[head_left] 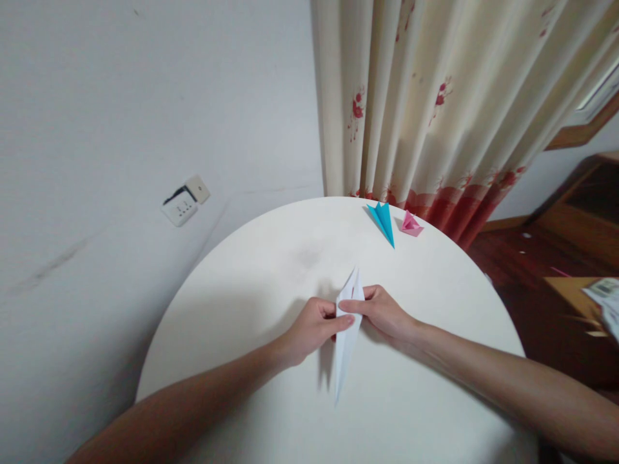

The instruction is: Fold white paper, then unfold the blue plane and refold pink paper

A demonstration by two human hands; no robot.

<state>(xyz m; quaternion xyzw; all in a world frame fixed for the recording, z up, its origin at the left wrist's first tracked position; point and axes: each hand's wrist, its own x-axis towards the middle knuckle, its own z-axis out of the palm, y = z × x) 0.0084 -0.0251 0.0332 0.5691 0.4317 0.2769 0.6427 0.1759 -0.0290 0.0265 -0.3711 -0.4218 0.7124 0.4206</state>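
A long, narrow piece of folded white paper [344,354] is held over the round table, its pointed ends facing away from me and toward me. My left hand [316,327] grips its left edge, the thumb lying across the front and the fingers behind. On the other side my right hand [382,310] pinches it a little higher up, thumb also across the face. Both thumbs press near the middle of the paper. The fingers behind it are partly hidden.
A blue paper plane [383,223] and a small pink folded paper [411,224] lie at the far edge of the white round table [232,277]. Behind hangs a floral curtain [425,103]. A socket [180,207] is on the left wall; a cardboard box [570,293] stands right.
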